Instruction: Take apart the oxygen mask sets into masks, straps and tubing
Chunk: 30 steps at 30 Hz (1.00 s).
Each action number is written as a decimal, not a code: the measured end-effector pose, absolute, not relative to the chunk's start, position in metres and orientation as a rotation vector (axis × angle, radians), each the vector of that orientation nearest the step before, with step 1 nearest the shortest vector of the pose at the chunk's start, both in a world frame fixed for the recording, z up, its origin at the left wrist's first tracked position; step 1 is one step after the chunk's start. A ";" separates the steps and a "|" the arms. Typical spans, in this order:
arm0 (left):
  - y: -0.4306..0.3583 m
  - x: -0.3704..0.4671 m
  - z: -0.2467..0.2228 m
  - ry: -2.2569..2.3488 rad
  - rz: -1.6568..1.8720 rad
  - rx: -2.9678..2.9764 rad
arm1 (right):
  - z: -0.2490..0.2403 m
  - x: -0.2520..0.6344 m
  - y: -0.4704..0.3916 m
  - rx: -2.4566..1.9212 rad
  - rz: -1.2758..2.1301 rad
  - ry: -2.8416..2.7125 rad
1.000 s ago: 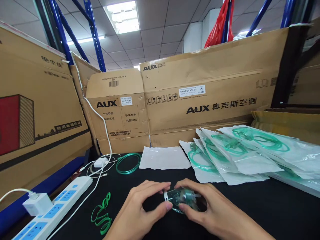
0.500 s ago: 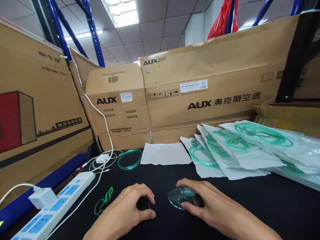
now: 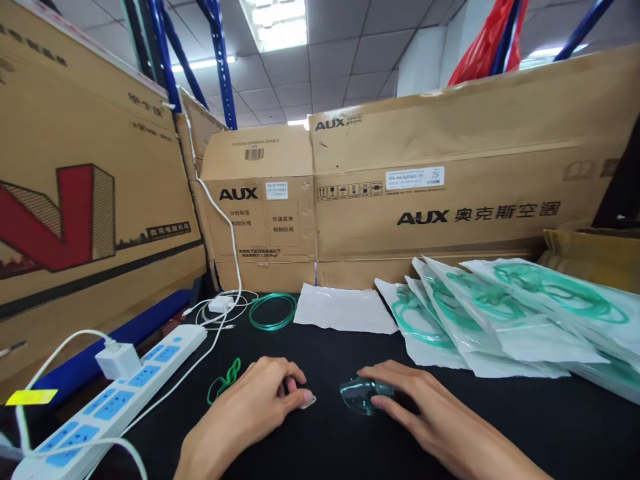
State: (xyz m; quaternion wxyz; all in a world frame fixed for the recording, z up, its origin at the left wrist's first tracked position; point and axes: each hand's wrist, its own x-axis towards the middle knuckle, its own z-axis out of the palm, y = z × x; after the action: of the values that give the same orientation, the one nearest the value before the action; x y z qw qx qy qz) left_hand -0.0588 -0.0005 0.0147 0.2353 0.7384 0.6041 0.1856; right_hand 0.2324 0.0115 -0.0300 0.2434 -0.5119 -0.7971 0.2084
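Observation:
My right hand [image 3: 407, 393] grips a clear, green-tinted oxygen mask [image 3: 359, 395] just above the black tabletop. Thumb and fingers close on its right part and hide some of it. To the left, my left hand [image 3: 270, 393] is closed, with a small, thin, pale piece [image 3: 311, 402] at the thumb tip; its exact kind is too small to make out. A gap separates the two hands. Beside my left wrist lies a bundled green elastic cord [image 3: 226, 381]. Farther back rests a coil of green tubing [image 3: 273, 312].
A flat white pouch [image 3: 345, 309] lies at the back. Several packs with green tubing [image 3: 505, 303] are piled at the right. At the left are a power strip [image 3: 117, 403] and a white cable [image 3: 175, 387]. Cardboard boxes [image 3: 360, 233] wall off the back.
The view has turned left, so the scene sits farther right. My left fingers have drawn closer together, and the small pale piece shows at the thumb. The mask stays in my right hand.

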 end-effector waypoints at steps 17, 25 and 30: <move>0.001 -0.053 0.002 1.583 0.435 2.243 | -0.011 0.181 0.071 -1.152 0.438 -2.361; -0.009 -0.047 0.012 1.721 0.406 2.206 | -0.008 0.136 0.106 -0.991 0.336 -2.467; -0.009 -0.047 0.010 1.744 0.393 2.232 | -0.006 0.130 0.107 -1.019 0.273 -2.464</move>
State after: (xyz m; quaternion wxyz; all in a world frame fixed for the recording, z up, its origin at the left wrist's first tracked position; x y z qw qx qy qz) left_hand -0.0474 -0.0093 0.0096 0.1404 0.7727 0.6039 0.1359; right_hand 0.1301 0.1067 -0.0059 0.2289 -0.3701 -0.8949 0.0991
